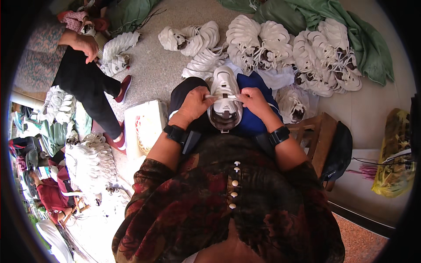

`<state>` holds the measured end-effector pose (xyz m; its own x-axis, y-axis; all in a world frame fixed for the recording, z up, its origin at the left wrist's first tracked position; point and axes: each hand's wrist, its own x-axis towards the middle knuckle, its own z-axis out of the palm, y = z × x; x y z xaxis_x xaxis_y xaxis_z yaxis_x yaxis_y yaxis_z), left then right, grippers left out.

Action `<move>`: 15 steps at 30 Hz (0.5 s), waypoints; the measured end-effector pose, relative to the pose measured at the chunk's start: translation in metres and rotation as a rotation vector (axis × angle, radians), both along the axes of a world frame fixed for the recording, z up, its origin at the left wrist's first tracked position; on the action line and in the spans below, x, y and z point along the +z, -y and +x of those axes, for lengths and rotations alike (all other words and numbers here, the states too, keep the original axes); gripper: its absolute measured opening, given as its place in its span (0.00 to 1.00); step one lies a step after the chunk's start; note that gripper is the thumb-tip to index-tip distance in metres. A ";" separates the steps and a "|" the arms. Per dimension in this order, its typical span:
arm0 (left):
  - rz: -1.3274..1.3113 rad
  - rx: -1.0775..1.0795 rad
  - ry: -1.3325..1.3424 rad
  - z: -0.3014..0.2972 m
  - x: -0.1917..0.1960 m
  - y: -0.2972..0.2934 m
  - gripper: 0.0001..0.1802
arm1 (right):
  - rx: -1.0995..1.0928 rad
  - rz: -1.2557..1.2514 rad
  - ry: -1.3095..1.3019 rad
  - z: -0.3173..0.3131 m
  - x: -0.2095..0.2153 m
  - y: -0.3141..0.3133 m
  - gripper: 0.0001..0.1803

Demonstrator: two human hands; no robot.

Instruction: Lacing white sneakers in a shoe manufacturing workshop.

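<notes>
A white sneaker point(225, 79) rests on my lap, toe pointing away from me and the dark-lined opening toward me. My left hand point(195, 103) pinches a white shoelace point(212, 97) at the left side of the shoe. On the other side, my right hand point(255, 100) has its fingers closed on the lace at the right edge. Across the tongue, the lace runs sideways between the two hands. Dark trousers and blue cloth point(251, 116) lie under the shoe.
Stacks of white shoes point(258, 41) lie ahead on the floor, beside a green sack point(372, 48). Left of me are a white block-like container point(144, 125), a co-worker's hand point(84, 45) and another shoe heap point(90, 162). A wooden chair point(322, 136) and yellow bag point(392, 153) stand right.
</notes>
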<state>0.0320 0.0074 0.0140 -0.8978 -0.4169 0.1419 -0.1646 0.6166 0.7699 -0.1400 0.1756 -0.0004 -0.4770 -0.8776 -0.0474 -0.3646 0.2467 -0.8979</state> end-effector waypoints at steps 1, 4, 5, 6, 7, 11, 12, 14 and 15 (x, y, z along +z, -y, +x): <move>0.014 0.026 0.041 0.002 0.005 -0.002 0.14 | -0.002 0.001 0.001 0.000 -0.003 -0.002 0.11; 0.044 0.064 0.113 0.008 0.012 -0.004 0.16 | -0.057 -0.162 0.002 0.009 0.001 -0.008 0.08; 0.061 0.071 0.143 0.010 0.013 -0.004 0.18 | -0.130 -0.149 0.016 0.010 0.008 -0.011 0.06; 0.061 0.070 0.144 0.013 0.015 -0.003 0.18 | -0.202 -0.136 0.029 0.011 0.014 -0.013 0.06; 0.029 0.089 0.177 0.017 0.018 -0.002 0.17 | -0.204 -0.135 0.030 0.009 0.017 -0.016 0.06; 0.098 0.125 0.144 0.036 0.007 0.015 0.12 | -0.116 -0.076 0.035 -0.009 0.022 -0.035 0.04; 0.146 0.108 0.171 0.042 0.012 0.017 0.06 | -0.055 -0.043 -0.001 -0.015 0.025 -0.043 0.04; 0.201 0.090 0.147 0.059 0.005 0.029 0.05 | 0.018 0.004 -0.027 -0.024 0.025 -0.058 0.06; 0.264 0.069 0.123 0.067 0.001 0.036 0.05 | 0.009 0.010 -0.027 -0.028 0.031 -0.065 0.06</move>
<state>0.0993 -0.0289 0.0148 -0.8698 -0.4855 -0.0878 -0.3013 0.3819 0.8737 -0.1680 0.2406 0.0305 -0.4703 -0.8815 -0.0428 -0.3912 0.2517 -0.8852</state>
